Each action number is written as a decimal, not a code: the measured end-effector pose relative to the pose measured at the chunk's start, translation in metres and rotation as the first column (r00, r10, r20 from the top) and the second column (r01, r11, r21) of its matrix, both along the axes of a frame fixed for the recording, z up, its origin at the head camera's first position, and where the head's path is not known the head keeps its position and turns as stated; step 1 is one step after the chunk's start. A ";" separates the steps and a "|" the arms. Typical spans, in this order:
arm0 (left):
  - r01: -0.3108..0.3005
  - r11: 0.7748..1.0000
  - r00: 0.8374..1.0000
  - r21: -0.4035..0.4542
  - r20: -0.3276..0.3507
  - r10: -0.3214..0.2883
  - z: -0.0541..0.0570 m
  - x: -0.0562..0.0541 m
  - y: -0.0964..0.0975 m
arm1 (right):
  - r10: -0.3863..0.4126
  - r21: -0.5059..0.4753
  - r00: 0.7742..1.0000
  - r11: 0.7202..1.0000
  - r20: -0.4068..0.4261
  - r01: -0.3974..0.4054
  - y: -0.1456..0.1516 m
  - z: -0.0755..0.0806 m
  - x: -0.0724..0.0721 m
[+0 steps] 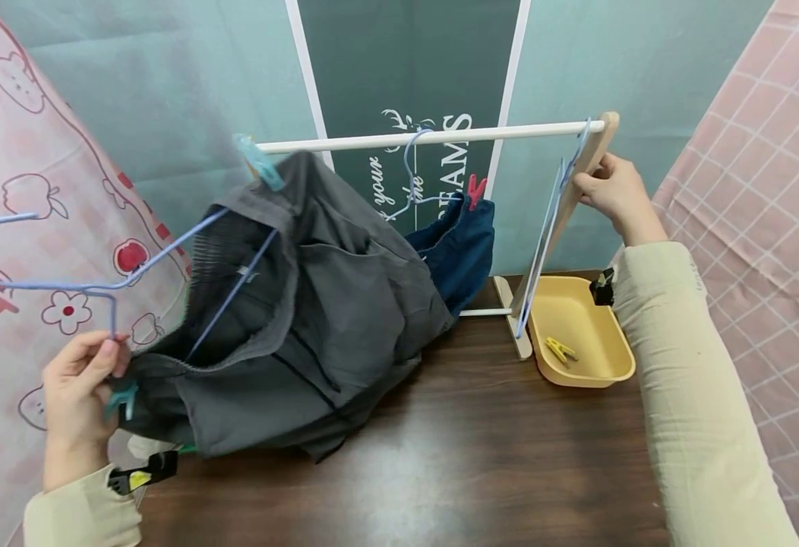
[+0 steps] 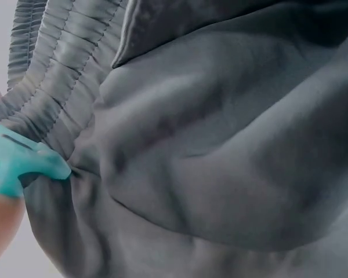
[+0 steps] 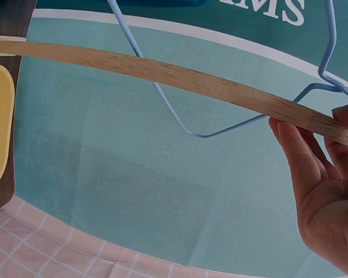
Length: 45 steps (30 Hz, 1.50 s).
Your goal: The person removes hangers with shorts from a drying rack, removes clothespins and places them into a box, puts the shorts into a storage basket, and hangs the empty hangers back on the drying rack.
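Dark grey pants (image 1: 372,304) with an elastic waistband hang stretched on a light blue wire hanger (image 1: 167,247). A teal clothespin (image 1: 260,162) clips the far side of the waistband, and another teal clothespin (image 2: 23,159) the near side. My left hand (image 1: 85,380) pinches the hanger's near end beside that second clip. At the right, my right hand (image 1: 618,190) grips the wooden upright (image 1: 570,186) of a drying rack, thumb on one side and fingers on the other in the right wrist view. An unused blue hanger (image 1: 543,243) hangs close to this upright.
The rack's white rod (image 1: 509,133) runs across the back. Dark blue shorts (image 1: 461,251) hang from it, clipped by a red clothespin (image 1: 476,191). A yellow basin (image 1: 601,372) holds yellow clothespins (image 1: 560,351) on the brown tabletop (image 1: 481,456). Patterned curtains flank both sides.
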<state>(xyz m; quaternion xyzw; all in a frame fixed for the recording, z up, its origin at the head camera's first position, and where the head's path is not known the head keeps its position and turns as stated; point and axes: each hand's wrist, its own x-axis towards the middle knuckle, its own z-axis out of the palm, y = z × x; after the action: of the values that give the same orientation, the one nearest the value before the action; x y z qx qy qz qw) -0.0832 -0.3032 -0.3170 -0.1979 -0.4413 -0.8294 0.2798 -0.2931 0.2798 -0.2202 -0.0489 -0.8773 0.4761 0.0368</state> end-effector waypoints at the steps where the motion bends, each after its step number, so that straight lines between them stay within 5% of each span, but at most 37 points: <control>1: 0.006 0.999 1.000 0.036 -0.001 -0.006 -0.001 0.003 -0.005 | 0.000 0.005 1.000 1.000 -0.002 0.000 0.000 0.000 0.000; 5: -0.016 0.994 1.000 0.112 0.018 0.014 -0.007 0.012 -0.024 | 0.000 0.023 1.000 1.000 -0.007 0.000 0.000 -0.001 0.000; 9: -0.119 0.989 0.989 0.087 0.093 0.111 -0.011 0.018 -0.035 | 0.001 0.040 1.000 0.999 -0.012 0.000 0.001 -0.002 0.000; 13: -0.148 0.985 0.974 0.090 0.184 0.130 -0.016 0.024 -0.044 | -0.002 0.038 1.000 0.999 -0.015 0.002 0.002 -0.003 0.000; 18: -0.213 0.977 0.930 -0.006 0.306 0.205 -0.025 0.026 -0.052 | 0.001 0.033 1.000 0.999 -0.020 0.000 0.002 -0.003 0.000; 25: -0.142 0.983 0.909 -0.113 0.379 0.175 -0.038 0.022 -0.061 | 0.016 0.032 0.999 0.999 -0.033 -0.015 0.002 -0.005 0.001; 31: -0.129 0.951 0.808 -0.280 0.526 0.264 -0.039 0.018 -0.062 | 0.013 0.032 1.000 0.999 -0.023 -0.013 0.002 -0.005 0.001; 36: -0.093 0.944 0.736 -0.317 0.616 0.280 -0.036 0.013 -0.059 | 0.006 0.023 1.000 1.000 -0.023 -0.005 0.002 -0.004 0.001; 45: -0.062 0.881 0.533 -0.470 0.731 0.427 -0.035 0.004 -0.055 | -0.005 -0.007 1.000 1.000 -0.029 0.005 0.001 -0.003 0.001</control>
<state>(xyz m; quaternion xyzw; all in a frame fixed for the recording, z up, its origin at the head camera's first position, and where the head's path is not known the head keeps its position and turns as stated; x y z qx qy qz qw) -0.0792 -0.3579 -0.3517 0.2221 -0.6979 -0.6711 0.1148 -0.2917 0.2805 -0.2228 -0.0444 -0.8749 0.4797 0.0506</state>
